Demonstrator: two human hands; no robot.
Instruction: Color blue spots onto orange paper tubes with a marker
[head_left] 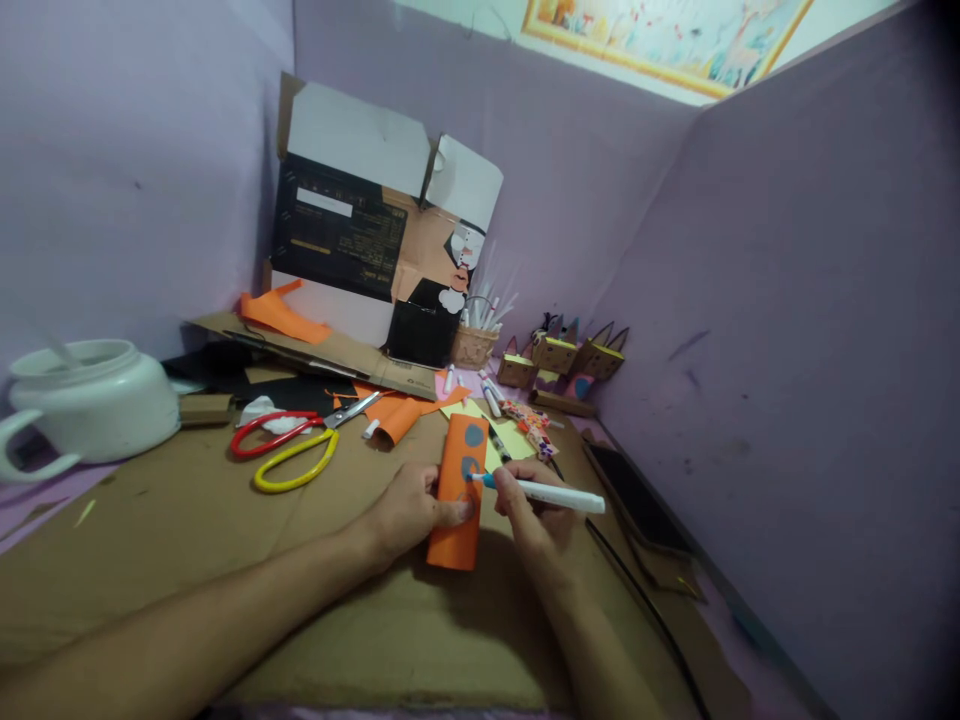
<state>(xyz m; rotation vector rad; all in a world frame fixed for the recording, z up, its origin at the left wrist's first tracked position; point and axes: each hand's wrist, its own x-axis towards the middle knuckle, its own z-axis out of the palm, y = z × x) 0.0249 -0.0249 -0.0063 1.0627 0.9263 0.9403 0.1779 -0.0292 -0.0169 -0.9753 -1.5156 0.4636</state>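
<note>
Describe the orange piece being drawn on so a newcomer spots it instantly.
Start at the brown cardboard sheet covering the desk. Near its middle, the left hand pins down an upright orange paper strip, with the right hand's white marker tip on it. Unlike the other orange scraps, it carries blue-grey dots.

Orange paper strip [459, 490]: long, narrow, lying flat on the table, two blue-grey round marks at its far end. Left grip [409, 510] presses its left edge. White marker [551, 494]: blue tip, held in the right grip [529, 505], lying nearly level, tip touching the strip's nearer blue mark.
</note>
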